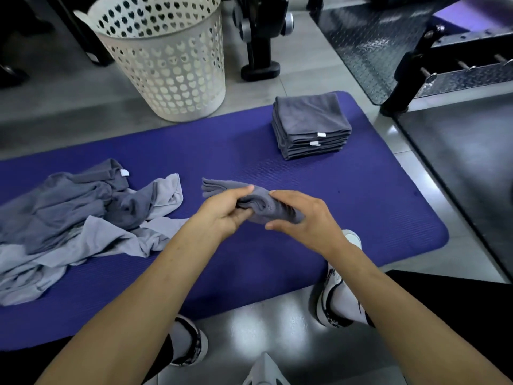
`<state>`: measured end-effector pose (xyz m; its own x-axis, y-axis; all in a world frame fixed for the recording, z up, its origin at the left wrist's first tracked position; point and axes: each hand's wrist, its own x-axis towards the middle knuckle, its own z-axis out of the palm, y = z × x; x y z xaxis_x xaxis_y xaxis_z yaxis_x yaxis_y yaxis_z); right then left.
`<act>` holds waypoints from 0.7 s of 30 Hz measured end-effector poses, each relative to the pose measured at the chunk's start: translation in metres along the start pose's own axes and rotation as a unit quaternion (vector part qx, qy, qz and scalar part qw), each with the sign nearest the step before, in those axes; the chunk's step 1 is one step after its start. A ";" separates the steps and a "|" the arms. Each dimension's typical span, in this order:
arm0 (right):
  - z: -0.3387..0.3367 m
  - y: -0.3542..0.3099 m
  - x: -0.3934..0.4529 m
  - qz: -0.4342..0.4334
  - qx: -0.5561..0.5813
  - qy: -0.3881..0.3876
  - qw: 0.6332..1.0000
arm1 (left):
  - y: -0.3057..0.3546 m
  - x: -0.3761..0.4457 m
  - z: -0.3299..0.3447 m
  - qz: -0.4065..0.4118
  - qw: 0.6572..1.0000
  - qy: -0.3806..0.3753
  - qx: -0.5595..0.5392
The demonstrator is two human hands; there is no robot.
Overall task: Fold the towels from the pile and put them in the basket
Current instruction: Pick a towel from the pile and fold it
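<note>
A bunched dark grey towel (263, 204) hangs just above the purple mat (361, 195), held between both hands. My left hand (224, 212) grips its left part, fingers curled round the cloth. My right hand (302, 218) holds its right part between thumb and fingers. A loose pile of dark and light grey towels (83, 218) lies on the mat to the left. A neat stack of folded dark grey towels (311, 126) sits at the mat's far right. The white perforated basket (166, 65) stands on the floor behind the mat.
Black gym equipment frames (258, 37) stand behind the basket, and a metal-plated machine (444, 65) is at the right. My white shoes (338, 295) rest at the mat's near edge. The grey tiled floor (305, 73) surrounds the mat.
</note>
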<state>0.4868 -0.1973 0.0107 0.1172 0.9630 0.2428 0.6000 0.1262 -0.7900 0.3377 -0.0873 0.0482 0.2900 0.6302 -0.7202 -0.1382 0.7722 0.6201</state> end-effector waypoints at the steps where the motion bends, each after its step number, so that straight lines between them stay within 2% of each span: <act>1: 0.001 -0.003 0.000 -0.013 -0.008 0.008 1.000 | 0.000 -0.006 0.001 0.000 1.000 0.001 -0.006; 3: 0.002 -0.008 0.001 -0.029 -0.023 0.020 0.999 | 0.000 -0.017 0.002 -0.004 1.000 0.000 -0.012; 5: -0.001 -0.012 0.003 -0.020 -0.029 0.025 0.999 | 0.002 -0.023 -0.004 -0.007 1.000 -0.004 0.030; 7: -0.006 -0.017 0.006 -0.003 -0.011 0.018 1.000 | 0.006 -0.030 -0.017 0.007 0.989 0.008 0.147; 9: -0.014 -0.021 0.010 0.011 0.016 0.006 1.000 | 0.010 -0.037 -0.031 0.075 0.954 0.035 0.287; 11: -0.024 -0.027 0.016 0.039 0.034 -0.016 0.999 | 0.014 -0.043 -0.044 0.214 0.880 0.070 0.417; 13: -0.033 -0.033 0.024 0.052 0.030 -0.049 0.997 | 0.020 -0.049 -0.050 0.345 0.774 0.049 0.529; 14: -0.038 -0.037 0.027 0.047 0.025 -0.067 0.996 | 0.023 -0.052 -0.050 0.372 0.727 0.010 0.578; 16: -0.047 -0.046 0.034 0.029 0.028 -0.101 0.994 | 0.028 -0.051 -0.045 0.366 0.671 -0.063 0.641; 17: -0.051 -0.050 0.038 0.019 0.033 -0.114 0.993 | 0.031 -0.050 -0.040 0.363 0.661 -0.089 0.651; 18: -0.057 -0.053 0.041 0.011 0.037 -0.121 0.992 | 0.034 -0.050 -0.034 0.364 0.665 -0.104 0.644; 21: -0.072 -0.054 0.050 0.006 0.048 -0.112 0.993 | 0.041 -0.046 -0.016 0.388 0.722 -0.116 0.561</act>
<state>0.5174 -0.1734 0.1066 -0.0604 0.9920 0.1105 0.5200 0.1257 -0.8448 0.3036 -0.0833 0.1013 0.7070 0.7066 -0.0290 0.4710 -0.4399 0.7646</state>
